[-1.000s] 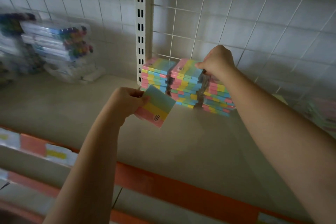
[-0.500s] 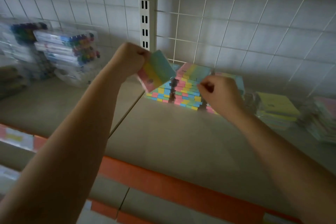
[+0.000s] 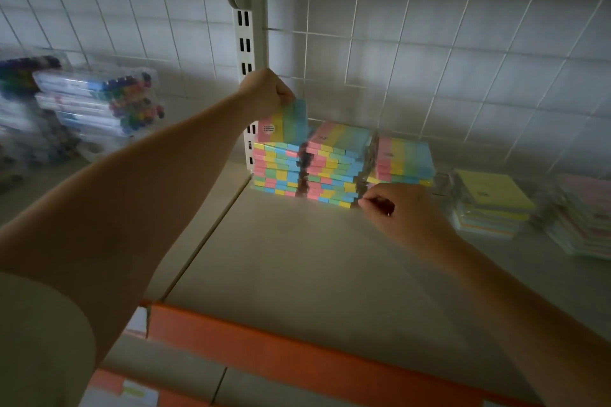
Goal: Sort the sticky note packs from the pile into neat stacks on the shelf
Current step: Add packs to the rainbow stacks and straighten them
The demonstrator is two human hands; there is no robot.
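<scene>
Three stacks (image 3: 337, 162) line the shelf (image 3: 297, 258) now, and the left hand (image 3: 266, 94) has carried its pack (image 3: 284, 124) up over the leftmost one, fingers clamped on it. Right hand (image 3: 401, 208) has dropped low, fingers curled at the third stack's base; holding anything, I cannot tell.

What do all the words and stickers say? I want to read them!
None can be read.
Round white sticker on the pack in the left hand: print too small.
Dark marks on the stack tops and the yellow pack: blurred.
Marker boxes: labels blurred.
</scene>
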